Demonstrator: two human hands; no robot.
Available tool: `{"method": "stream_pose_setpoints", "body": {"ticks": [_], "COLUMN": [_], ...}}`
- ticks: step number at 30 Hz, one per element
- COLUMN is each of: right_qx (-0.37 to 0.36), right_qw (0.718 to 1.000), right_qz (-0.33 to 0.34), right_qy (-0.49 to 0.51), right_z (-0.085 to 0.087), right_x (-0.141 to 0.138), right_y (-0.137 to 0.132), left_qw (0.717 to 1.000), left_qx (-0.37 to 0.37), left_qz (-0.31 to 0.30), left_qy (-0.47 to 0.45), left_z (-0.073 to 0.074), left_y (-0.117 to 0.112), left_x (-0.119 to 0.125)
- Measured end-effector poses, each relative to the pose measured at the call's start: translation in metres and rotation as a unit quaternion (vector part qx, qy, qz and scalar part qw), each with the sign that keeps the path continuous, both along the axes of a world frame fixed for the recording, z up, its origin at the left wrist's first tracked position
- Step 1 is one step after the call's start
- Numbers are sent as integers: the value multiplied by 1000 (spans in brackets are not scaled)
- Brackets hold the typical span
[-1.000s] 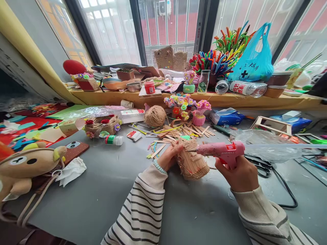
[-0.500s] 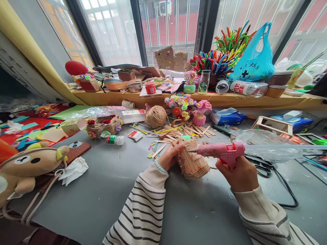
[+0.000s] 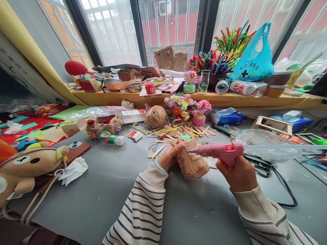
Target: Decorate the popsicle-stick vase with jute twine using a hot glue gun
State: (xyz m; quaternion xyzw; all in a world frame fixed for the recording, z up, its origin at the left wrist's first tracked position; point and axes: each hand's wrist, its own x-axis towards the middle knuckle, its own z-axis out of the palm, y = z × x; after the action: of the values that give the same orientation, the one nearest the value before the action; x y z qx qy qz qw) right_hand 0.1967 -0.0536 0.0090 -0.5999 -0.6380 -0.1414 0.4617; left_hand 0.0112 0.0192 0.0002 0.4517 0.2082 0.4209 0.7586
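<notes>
My left hand grips a small craft container made of wooden sticks, with twine wound round its ends. The container is tilted above the grey table, and some fingers are hidden behind it. In my right hand is a pink glue gun, held by its handle. Its nozzle points left and meets or nearly meets the container's upper side; I cannot tell whether they touch. A long clear glue stick juts out of the gun's back.
Behind the container lie loose wooden sticks and a ball of twine. Black-handled scissors and a black cable are at the right. A plush bear, a crumpled tissue and a phone are at the left.
The glue gun and my right hand have shifted very slightly left. Otherwise the scene looks the same.
</notes>
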Motion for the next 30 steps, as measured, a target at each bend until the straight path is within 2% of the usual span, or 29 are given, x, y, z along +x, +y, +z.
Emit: {"method": "stream_pose_setpoints", "body": {"ticks": [3,5,7,14,22,30], "right_qx": [38,32,-5,-33,-28,-38], "right_qw": [998,999,1000,999,999,998], "right_qz": [39,16,-16,-5,-5,2], "right_qy": [-33,-26,10,34,44,52], "right_z": [-7,-10,-11,1,-2,9], "right_x": [6,8,6,-2,-3,-9], "right_y": [5,5,2,-6,-4,-8], "left_qw": [1000,1000,1000,1000,1000,1000], "left_qx": [2,4,6,3,14,13], "left_qz": [-1,-2,-4,-4,-11,-3], "left_qy": [0,-5,-11,-7,-8,-8], "left_z": [0,0,0,-2,0,2], "left_y": [-1,-1,-1,0,0,-1], "left_x": [0,0,0,0,0,1]}}
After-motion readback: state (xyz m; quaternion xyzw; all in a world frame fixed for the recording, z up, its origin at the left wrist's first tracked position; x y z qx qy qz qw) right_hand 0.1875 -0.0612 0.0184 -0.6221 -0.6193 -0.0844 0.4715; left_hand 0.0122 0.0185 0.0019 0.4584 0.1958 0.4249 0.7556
